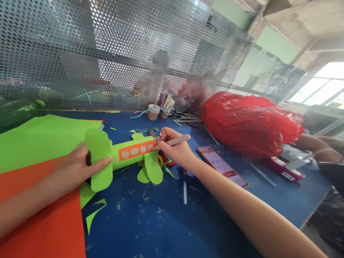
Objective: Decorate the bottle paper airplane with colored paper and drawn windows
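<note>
A green paper airplane model (pixel 116 157) with a rolled tube body lies across the blue table. My left hand (pixel 76 163) grips its left end, with fingers around the rounded green tail flaps. Along the body runs an orange strip (pixel 131 152) with a row of pale oval shapes. My right hand (pixel 176 147) is closed round a light-coloured marker pen (pixel 178 139), whose tip is at the right end of the strip. Rounded green wings (pixel 153 168) stick out near that end. Partly hidden beneath the model and my right hand are scissors (pixel 168 159) with red and yellow handles.
Green sheets (pixel 48 139) and orange sheets (pixel 45 215) lie at the left, near a green bottle (pixel 18 111). A phone (pixel 223 166) lies right of my forearm. Behind are cups of pens (pixel 153 113), a red plastic bag (pixel 247 122) and a perforated metal screen (pixel 134 46). Another person's arm (pixel 319 145) shows at right.
</note>
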A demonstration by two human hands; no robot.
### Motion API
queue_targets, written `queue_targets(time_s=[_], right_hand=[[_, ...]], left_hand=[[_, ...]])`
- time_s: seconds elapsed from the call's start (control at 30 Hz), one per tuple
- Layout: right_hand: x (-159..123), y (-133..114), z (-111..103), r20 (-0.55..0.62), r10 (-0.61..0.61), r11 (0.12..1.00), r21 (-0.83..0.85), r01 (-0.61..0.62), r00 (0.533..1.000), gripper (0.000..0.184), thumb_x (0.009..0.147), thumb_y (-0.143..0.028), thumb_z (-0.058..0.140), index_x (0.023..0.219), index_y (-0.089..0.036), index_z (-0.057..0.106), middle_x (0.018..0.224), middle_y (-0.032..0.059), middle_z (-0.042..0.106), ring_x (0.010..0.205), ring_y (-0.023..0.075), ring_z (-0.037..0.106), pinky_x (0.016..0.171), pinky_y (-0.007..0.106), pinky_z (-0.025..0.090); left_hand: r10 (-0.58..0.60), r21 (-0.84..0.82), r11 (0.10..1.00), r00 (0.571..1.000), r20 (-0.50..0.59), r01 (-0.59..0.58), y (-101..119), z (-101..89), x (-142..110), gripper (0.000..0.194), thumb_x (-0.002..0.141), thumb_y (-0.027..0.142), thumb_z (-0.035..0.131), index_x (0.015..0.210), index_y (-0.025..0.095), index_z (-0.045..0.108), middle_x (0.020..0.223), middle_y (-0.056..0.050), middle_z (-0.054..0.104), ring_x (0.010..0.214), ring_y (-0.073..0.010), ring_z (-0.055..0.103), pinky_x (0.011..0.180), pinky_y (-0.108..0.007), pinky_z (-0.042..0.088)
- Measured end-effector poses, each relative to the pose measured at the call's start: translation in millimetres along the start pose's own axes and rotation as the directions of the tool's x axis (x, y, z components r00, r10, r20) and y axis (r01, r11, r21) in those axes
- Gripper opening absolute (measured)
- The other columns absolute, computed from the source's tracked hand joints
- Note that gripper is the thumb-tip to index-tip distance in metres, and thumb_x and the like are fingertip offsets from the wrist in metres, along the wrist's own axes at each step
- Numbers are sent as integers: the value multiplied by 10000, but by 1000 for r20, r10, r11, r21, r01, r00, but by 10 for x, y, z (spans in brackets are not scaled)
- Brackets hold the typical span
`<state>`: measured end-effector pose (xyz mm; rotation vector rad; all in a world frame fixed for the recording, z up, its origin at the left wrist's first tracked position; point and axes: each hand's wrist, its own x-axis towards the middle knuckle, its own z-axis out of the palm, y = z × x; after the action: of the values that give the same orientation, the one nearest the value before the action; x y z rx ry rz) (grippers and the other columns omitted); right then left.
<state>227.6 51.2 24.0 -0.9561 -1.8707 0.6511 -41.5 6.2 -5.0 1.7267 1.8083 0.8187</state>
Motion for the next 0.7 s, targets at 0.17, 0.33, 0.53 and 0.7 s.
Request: queue_targets(time_s=[0.17, 0.33, 0.53, 0.7], right_hand=[[2, 17, 0, -6, -3, 1000, 0, 3, 1000, 215, 717, -186, 543, 595, -224, 370, 589, -62, 395, 562, 111, 347, 542, 261, 280], [3, 29, 6, -7, -6, 1000, 10, 6, 1000, 213, 717, -185, 545, 600, -224, 371, 591, -64, 392, 566, 111, 350, 546, 260, 288], [9, 25, -1, -17, -6, 1000, -10, 6, 1000, 220, 727, -185, 542, 598, -224, 369, 596, -60, 395, 577, 114, 350, 551, 264, 285], [6, 15, -11, -18, 37, 999, 39, -36, 999, 214, 737, -199, 540, 617, -231, 366, 579, -71, 377, 542, 109, 339, 521, 262, 275]], left_hand=[[16, -4, 1000, 1000, 1, -16, -6, 9, 5, 763, 624, 761, 521, 1185, 250, 595, 1168, -48, 617, 994, -313, 596, 874, -420, 461], [19, 5, 1000, 1000, -24, -18, 6, -6, -13, 774, 602, 768, 516, 1152, 232, 614, 1127, -54, 630, 955, -312, 601, 857, -418, 479], [28, 7, 1000, 999, -28, -28, 8, -12, -19, 759, 610, 764, 512, 1162, 254, 618, 1159, -44, 625, 992, -317, 600, 864, -414, 477], [11, -1, 1000, 1000, -10, -11, 0, -5, -2, 769, 609, 751, 522, 1186, 250, 609, 1169, -54, 626, 998, -318, 600, 875, -423, 473]])
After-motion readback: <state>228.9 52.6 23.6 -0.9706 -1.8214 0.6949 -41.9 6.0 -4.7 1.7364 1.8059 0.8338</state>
